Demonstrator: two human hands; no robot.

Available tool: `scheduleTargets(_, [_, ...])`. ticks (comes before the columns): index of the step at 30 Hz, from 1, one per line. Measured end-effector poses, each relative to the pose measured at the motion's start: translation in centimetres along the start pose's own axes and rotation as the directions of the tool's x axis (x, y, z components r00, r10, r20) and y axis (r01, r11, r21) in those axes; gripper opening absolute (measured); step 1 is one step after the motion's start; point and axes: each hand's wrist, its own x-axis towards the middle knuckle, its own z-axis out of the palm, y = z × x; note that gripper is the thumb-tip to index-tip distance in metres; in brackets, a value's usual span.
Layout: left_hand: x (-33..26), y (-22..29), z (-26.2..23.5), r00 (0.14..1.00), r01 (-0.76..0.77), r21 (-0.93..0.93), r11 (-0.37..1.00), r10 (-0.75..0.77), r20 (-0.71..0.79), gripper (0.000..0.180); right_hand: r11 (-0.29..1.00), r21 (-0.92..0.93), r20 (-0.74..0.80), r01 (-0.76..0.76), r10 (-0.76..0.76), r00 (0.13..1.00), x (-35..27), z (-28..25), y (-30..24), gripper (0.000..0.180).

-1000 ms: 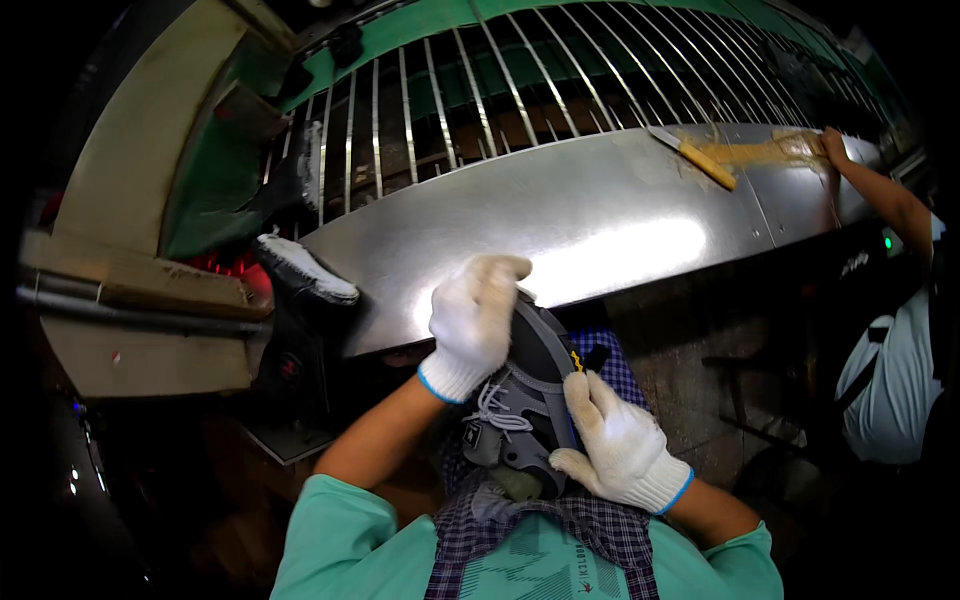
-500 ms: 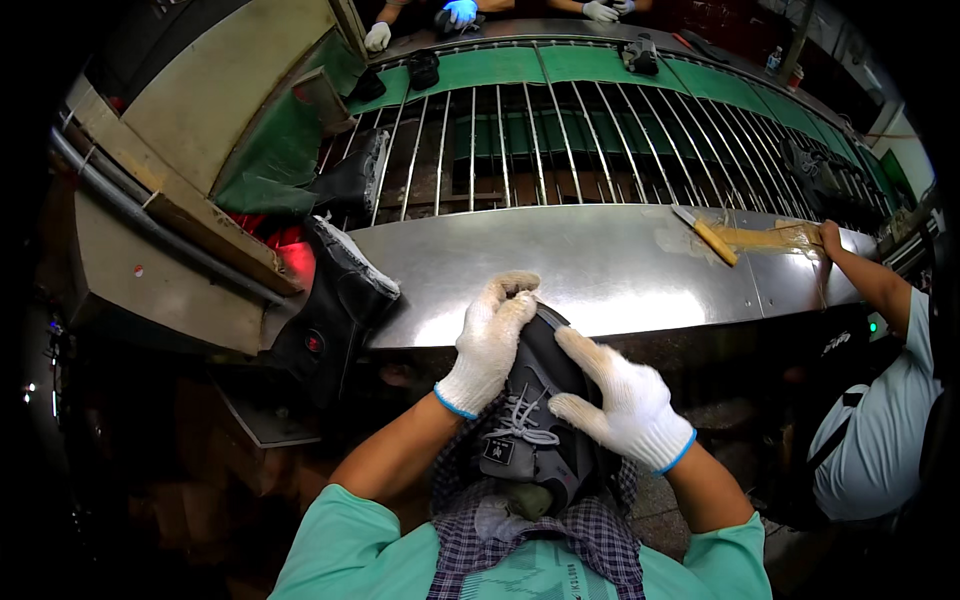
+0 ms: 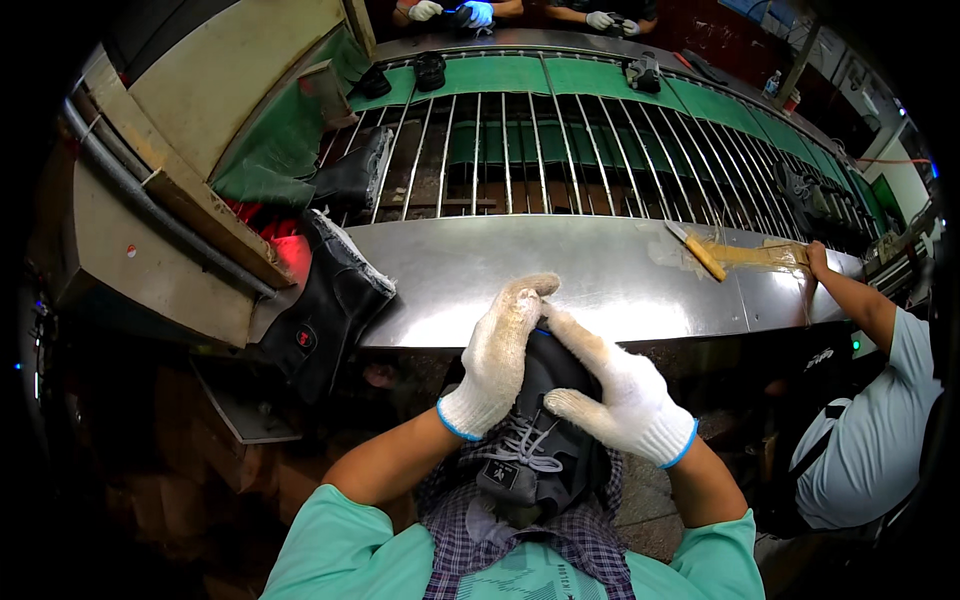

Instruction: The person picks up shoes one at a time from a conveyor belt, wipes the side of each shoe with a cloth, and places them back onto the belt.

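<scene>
A dark sneaker [image 3: 545, 372] with grey laces lies in my lap, its toe pointing away from me toward the metal table edge. My left hand [image 3: 500, 360], in a white knit glove with a blue cuff, curls along the left side of the toe. On the other side, my gloved right hand [image 3: 625, 398] grips the shoe, thumb over its upper and forefinger stretched up to the toe. The fingertips of both hands meet at the toe's tip, so the tip is mostly covered. Whatever small thing the fingertips may pinch is hidden.
A steel ledge [image 3: 480, 265] spans the front, with a yellow-handled knife [image 3: 705, 256] on it. Beyond runs a rack of metal rods [image 3: 540, 150]. Black boots [image 3: 325, 310] stand left. A co-worker's arm [image 3: 855, 295] rests on the ledge at right; others work at the back.
My right forefinger has moved up and left to the toe, beside the left fingertips. My left hand has straightened somewhat and covers more of the toe. The view has shifted slightly.
</scene>
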Motion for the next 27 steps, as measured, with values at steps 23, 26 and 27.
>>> scheduleTargets(23, [0.8, 0.6, 1.0, 0.995, 0.068, 0.250, 0.966, -0.083, 0.052, 0.052, 0.875, 0.240, 0.197, -0.421, 0.381, 0.904, 0.1, -1.2, 1.6, 0.056])
scheduleTargets(26, [0.8, 0.8, 1.1, 0.989, 0.132, 0.068, 0.989, -0.136, 0.051, 0.045, 0.840, 0.428, 0.196, -0.333, 0.274, 0.942, 0.1, -1.6, 3.8, 0.056])
scheduleTargets(27, [0.7, 0.9, 1.1, 0.989, 0.133, 0.005, 0.991, -0.133, 0.057, 0.043, 0.861, 0.421, 0.132, -0.287, 0.255, 0.958, 0.3, -1.4, 4.2, 0.057])
